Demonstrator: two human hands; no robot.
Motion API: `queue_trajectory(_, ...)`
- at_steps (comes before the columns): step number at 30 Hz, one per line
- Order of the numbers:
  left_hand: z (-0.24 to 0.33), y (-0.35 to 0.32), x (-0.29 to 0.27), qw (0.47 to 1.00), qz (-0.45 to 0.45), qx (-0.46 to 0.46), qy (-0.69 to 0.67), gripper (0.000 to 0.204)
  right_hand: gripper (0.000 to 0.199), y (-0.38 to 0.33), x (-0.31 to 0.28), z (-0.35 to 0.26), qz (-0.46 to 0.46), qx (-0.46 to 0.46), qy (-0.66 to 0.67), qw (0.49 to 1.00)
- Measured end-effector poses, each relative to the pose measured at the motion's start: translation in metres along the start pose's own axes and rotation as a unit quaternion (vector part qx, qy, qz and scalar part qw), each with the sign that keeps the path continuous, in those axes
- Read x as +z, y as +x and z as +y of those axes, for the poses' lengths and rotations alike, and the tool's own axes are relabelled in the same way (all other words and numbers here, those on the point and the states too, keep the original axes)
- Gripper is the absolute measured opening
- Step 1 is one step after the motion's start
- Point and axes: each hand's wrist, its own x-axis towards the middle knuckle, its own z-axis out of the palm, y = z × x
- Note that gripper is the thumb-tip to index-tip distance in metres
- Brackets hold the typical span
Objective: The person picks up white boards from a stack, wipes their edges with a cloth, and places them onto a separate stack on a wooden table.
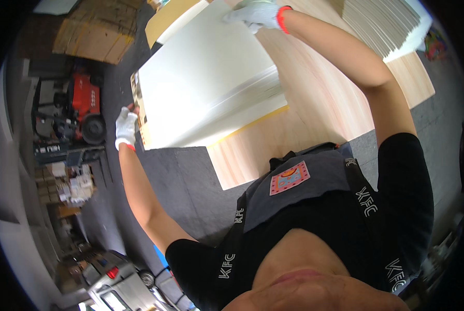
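— Holding a large white sheet (201,83) by two opposite edges, lifted above a stack (242,111) of like sheets on a wooden table (315,103).

— Long axis?

— Running from lower left to upper right in the head view, near corner out past the table's edge over the dark floor (180,181), far end up toward the top of the picture. Tilted a little, left edge showing a printed brown underside.

— Left hand (125,127)?

— Gloved in white with a red cuff, arm stretched out to the left, fingers curled round the sheet's left edge, gripping it.

— Right hand (258,13)?

— Same kind of glove, arm reaching far forward and up, elbow slightly bent. Fingers closed on the sheet's far upper edge, pinching it.

— Anything beneath?

— Stack lying on a yellowish board, its side blurred, touching the table. Second stack (382,26) of pale sheets at the table's far right corner, well apart from the first.

— Containers?

— Flattened cardboard (97,31) on the floor at upper left. Small boxes (66,186) piled at the left, contents too small to tell. Red pallet truck (84,103) just above them, near the left hand. Silver car (113,285) at lower left.

— Clothing?

— Black shirt, grey apron (304,186) with a pink patch.
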Motion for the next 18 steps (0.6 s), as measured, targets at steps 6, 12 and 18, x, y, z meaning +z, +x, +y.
queue_trajectory(6, 0.017, -0.001, 0.005, 0.996, -0.007, -0.067, 0.052, 0.035, 0.074, -0.034, -0.002, -0.010, 0.011, -0.047, -0.095, 0.994)
queue_trajectory(12, 0.010, -0.006, 0.007, 0.999, 0.001, 0.029, 0.030, 0.042, 0.068, -0.034, 0.005, -0.008, 0.045, -0.074, -0.107, 0.991)
queue_trajectory(18, 0.053, -0.091, -0.015, 0.949, -0.221, -0.078, 0.212, 0.075, 0.050, -0.072, -0.008, 0.005, 0.116, -0.237, -0.217, 0.940)
